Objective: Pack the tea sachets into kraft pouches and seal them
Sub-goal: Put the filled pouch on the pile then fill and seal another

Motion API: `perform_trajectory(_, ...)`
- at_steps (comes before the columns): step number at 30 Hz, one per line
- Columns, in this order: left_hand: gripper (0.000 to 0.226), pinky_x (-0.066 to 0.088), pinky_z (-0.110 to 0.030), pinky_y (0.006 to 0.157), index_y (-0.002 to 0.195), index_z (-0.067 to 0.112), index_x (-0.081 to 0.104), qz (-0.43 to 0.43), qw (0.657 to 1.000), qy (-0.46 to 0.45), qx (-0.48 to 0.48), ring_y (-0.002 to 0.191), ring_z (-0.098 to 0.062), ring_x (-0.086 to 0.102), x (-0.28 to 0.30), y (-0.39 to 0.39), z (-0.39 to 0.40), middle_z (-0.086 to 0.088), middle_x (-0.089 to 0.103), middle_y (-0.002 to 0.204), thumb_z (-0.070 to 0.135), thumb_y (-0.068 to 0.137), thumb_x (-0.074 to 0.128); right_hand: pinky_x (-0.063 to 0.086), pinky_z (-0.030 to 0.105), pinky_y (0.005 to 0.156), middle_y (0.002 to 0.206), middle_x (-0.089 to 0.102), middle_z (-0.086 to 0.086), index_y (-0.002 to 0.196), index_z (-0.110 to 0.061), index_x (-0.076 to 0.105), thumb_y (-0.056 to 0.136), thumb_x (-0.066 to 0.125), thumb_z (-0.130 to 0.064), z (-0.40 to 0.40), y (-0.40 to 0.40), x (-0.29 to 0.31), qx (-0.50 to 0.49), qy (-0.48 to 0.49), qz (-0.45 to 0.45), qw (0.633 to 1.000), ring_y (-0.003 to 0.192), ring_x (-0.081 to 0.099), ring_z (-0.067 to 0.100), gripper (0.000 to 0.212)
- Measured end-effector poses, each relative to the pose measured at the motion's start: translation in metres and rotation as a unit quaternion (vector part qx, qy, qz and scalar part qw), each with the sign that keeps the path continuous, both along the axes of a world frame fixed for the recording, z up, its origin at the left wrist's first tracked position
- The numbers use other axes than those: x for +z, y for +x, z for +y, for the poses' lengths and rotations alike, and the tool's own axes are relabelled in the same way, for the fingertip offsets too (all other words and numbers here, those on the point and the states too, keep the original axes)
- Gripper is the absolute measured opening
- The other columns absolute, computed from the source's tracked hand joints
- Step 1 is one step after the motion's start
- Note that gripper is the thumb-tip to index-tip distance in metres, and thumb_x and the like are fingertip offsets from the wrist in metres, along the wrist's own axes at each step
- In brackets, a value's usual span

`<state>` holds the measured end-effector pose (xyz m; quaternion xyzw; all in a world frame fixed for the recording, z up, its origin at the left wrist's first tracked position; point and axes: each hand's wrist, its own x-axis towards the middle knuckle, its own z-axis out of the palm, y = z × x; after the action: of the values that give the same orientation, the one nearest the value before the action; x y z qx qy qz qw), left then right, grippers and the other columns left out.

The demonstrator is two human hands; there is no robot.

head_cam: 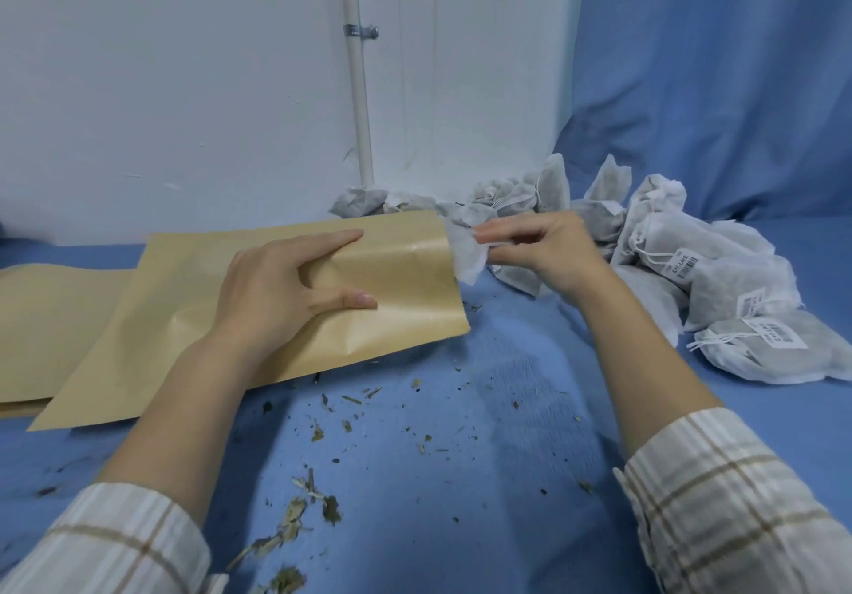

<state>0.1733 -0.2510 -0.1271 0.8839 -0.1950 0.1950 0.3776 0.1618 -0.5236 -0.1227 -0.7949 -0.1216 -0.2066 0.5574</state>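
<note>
Two hands: both at work over a blue cloth (461, 432), one on a pouch, one on a sachet
Left hand (286, 289): grips the kraft pouch (401, 270) near its open end; thumb on the upper face, index finger stretched along the far edge, other fingers tucked under the top layer, holding the mouth apart
Right hand (539, 247): pinches a white tea sachet (468, 252) between thumb and fingertips; the sachet sits at the pouch mouth, partly inside
Kraft pouch: lies flat and slanted on the cloth, mouth toward the right; it overlaps more kraft pouches (50, 307) lying at the left edge
Sachet pile (691, 270): many white fabric sachets heaped on the right and along the wall; several have drawstrings and barcode labels (687, 266)
Loose tea bits (299, 510): dried leaf fragments scattered over the cloth in front of the pouch, thickest near the bottom centre
Sleeves (719, 501): striped check fabric, pushed up both forearms
Background: white wall with a white pipe (359, 100) clamped to it; blue curtain (714, 77) at right
</note>
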Motion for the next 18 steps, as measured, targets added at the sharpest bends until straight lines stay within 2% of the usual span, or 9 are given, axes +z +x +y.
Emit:
perform_trajectory(2,0.069,0.033,-0.006,0.086,0.105,0.067,0.056,0.017,0.999,-0.011,-0.038,0.105,0.015,0.046,0.001,-0.002,-0.006,0.04,0.056,0.109,0.072,0.037,0.068,0.051,0.016,0.076,0.084,0.073,0.006,0.085,-0.005,0.073,0.072,0.067,0.014,0.019,0.005,0.0,0.024,-0.053,0.018,0.998,0.079,0.064,0.004,0.024)
perform_trajectory(3,0.068,0.033,-0.007,0.088,0.104,0.068,0.055,0.022,0.998,-0.01,-0.055,0.107,0.015,0.047,0.002,-0.003,-0.01,0.042,0.056,0.109,0.073,0.038,0.067,0.049,0.017,0.07,0.075,0.071,0.001,0.075,-0.007,0.072,0.075,0.063,0.014,0.028,0.007,-0.001,0.02,-0.078,0.021,0.997,0.071,0.06,0.001,0.023)
perform_trajectory(5,0.067,0.035,-0.011,0.092,0.104,0.069,0.054,0.028,0.997,0.003,-0.078,0.111,0.014,0.048,0.001,-0.005,-0.019,0.04,0.057,0.112,0.075,0.038,0.066,0.039,0.014,0.062,0.061,0.056,-0.016,0.064,-0.025,0.052,0.086,0.051,0.008,0.038,0.013,-0.005,0.0,-0.059,0.042,0.997,0.058,0.047,-0.008,0.04)
perform_trajectory(6,0.067,0.037,-0.013,0.093,0.104,0.068,0.054,0.032,0.996,0.011,-0.084,0.112,0.012,0.049,0.0,-0.006,-0.022,0.038,0.058,0.113,0.075,0.038,0.066,0.036,0.011,0.058,0.055,0.051,-0.017,0.064,-0.026,0.044,0.09,0.045,0.007,0.041,0.015,-0.007,0.011,-0.027,0.066,0.997,0.053,0.044,-0.009,0.042)
perform_trajectory(8,0.067,0.04,-0.019,0.095,0.104,0.068,0.054,0.039,0.995,0.025,-0.084,0.111,0.008,0.051,-0.002,-0.006,-0.023,0.036,0.059,0.112,0.076,0.039,0.065,0.036,0.009,0.049,0.043,0.052,-0.019,0.059,-0.022,0.048,0.089,0.043,0.012,0.042,0.015,-0.011,0.069,-0.055,0.112,0.99,0.043,0.045,-0.011,0.045)
perform_trajectory(10,0.066,0.041,-0.024,0.096,0.104,0.068,0.054,0.04,0.996,0.029,-0.079,0.111,0.005,0.051,-0.002,-0.006,-0.022,0.035,0.06,0.111,0.076,0.04,0.065,0.042,0.012,0.052,0.054,0.062,-0.017,0.066,-0.023,0.063,0.088,0.046,0.01,0.035,0.009,-0.012,0.127,-0.059,0.145,0.98,0.052,0.052,-0.008,0.043)
perform_trajectory(13,0.065,0.038,-0.014,0.09,0.103,0.068,0.055,0.031,0.997,0.016,-0.076,0.108,0.011,0.05,0.0,-0.004,-0.019,0.042,0.056,0.103,0.075,0.04,0.065,0.048,0.025,0.066,0.087,0.07,0.011,0.091,-0.014,0.067,0.083,0.052,0.013,0.028,0.007,-0.009,0.094,-0.03,0.138,0.985,0.078,0.06,0.017,0.032)
perform_trajectory(15,0.064,0.037,-0.012,0.09,0.102,0.067,0.056,0.028,0.997,0.004,-0.072,0.109,0.012,0.049,0.001,-0.006,-0.02,0.042,0.056,0.104,0.074,0.039,0.066,0.049,0.023,0.063,0.084,0.067,0.005,0.087,-0.018,0.067,0.08,0.057,0.011,0.026,0.009,-0.006,0.054,-0.048,0.114,0.991,0.08,0.058,0.016,0.032)
perform_trajectory(18,0.06,0.039,-0.016,0.091,0.1,0.064,0.06,0.012,0.996,-0.04,-0.074,0.106,0.012,0.052,0.005,-0.01,-0.026,0.039,0.061,0.104,0.07,0.041,0.068,0.044,0.011,0.053,0.073,0.062,-0.009,0.093,-0.023,0.058,0.089,0.052,0.002,0.036,0.006,-0.001,0.074,-0.047,0.125,0.988,0.077,0.057,0.005,0.026)
